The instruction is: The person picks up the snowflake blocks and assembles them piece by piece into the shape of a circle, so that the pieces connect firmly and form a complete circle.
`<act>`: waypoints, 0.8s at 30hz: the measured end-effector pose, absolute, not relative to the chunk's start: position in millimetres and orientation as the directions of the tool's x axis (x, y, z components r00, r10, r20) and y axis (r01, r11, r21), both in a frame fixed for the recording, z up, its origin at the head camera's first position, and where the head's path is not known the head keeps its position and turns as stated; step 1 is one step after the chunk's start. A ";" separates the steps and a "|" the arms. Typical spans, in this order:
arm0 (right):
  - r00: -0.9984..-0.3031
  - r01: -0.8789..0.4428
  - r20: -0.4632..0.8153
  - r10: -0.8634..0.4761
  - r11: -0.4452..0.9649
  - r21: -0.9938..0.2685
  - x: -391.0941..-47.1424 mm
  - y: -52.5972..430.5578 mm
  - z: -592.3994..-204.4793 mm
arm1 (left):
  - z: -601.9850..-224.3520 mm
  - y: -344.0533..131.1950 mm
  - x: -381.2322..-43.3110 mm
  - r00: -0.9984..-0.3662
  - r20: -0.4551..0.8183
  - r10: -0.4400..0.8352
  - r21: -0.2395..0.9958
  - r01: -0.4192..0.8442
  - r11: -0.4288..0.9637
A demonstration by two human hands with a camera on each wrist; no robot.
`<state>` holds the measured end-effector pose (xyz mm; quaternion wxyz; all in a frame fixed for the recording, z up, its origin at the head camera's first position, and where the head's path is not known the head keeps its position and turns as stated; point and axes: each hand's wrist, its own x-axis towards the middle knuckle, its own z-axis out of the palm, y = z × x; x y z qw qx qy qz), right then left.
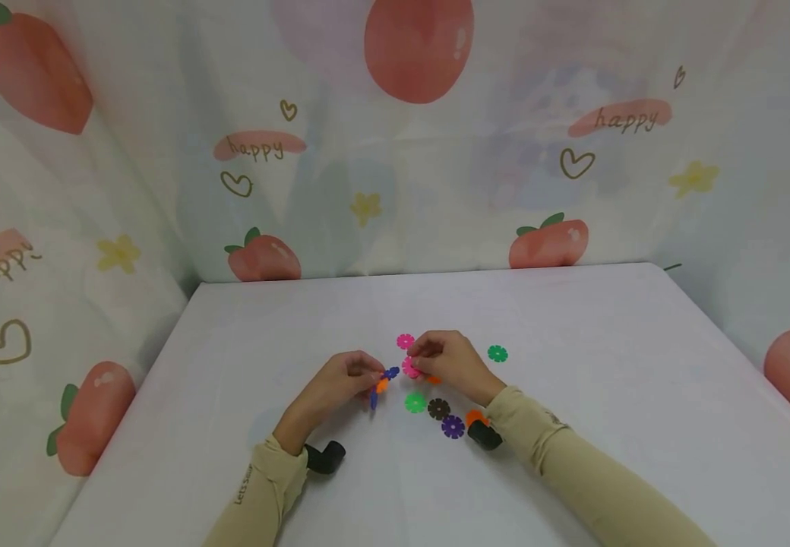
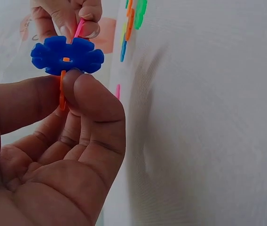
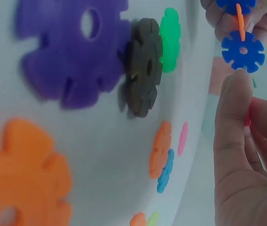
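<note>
Between thumb and index finger, my left hand (image 1: 340, 380) pinches an orange notched flower disc (image 2: 62, 96). This disc slots into a blue notched disc (image 2: 67, 52), and a second blue disc (image 3: 243, 52) is joined to it, as the right wrist view shows. Facing it, my right hand (image 1: 456, 366) pinches a pink notched disc (image 1: 411, 368), largely covered by its fingers in the right wrist view. The pink disc (image 2: 79, 28) appears edge-on just beyond the blue one in the left wrist view. Both hands are held close together above the white table.
Loose discs lie on the white table (image 1: 217, 349): light green (image 1: 415, 403), brown (image 1: 439, 409), purple (image 1: 453, 427), orange (image 1: 477, 417), pink (image 1: 405, 341), darker green (image 1: 497, 353) and blue (image 3: 165, 171). Black wrist cameras sit below the left wrist (image 1: 327, 457) and right wrist (image 1: 485, 435). Printed cloth (image 1: 436, 175) surrounds the table.
</note>
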<state>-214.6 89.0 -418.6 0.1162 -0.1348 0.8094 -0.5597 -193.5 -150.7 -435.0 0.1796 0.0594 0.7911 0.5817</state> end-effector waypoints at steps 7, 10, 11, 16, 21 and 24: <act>-0.921 -0.072 -0.062 -0.385 0.323 -0.943 -211.1 89.1 -417.6 | -437.3 -149.0 -192.3 -0.926 -0.182 0.330 0.938 -0.063 0.340; -0.922 -0.070 -0.062 -0.383 0.321 -0.944 -210.3 89.6 -418.1 | -437.6 -147.8 -192.0 -0.930 -0.181 0.319 0.934 -0.061 0.352; -0.922 -0.070 -0.062 -0.382 0.322 -0.944 -210.1 89.8 -418.6 | -437.4 -147.2 -192.0 -0.932 -0.181 0.316 0.934 -0.062 0.351; -0.919 -0.084 -0.053 -0.390 0.324 -0.942 -208.6 89.6 -419.5 | -437.2 -144.9 -191.8 -0.932 -0.163 0.323 0.938 -0.045 0.344; -0.917 -0.117 -0.022 -0.398 0.319 -0.941 -207.2 86.3 -419.2 | -436.7 -142.7 -190.1 -0.940 -0.118 0.320 0.941 -0.003 0.338; -0.923 -0.122 -0.012 -0.386 0.323 -0.939 -206.9 83.0 -418.1 | -435.3 -141.4 -188.4 -0.950 -0.092 0.298 0.941 0.015 0.338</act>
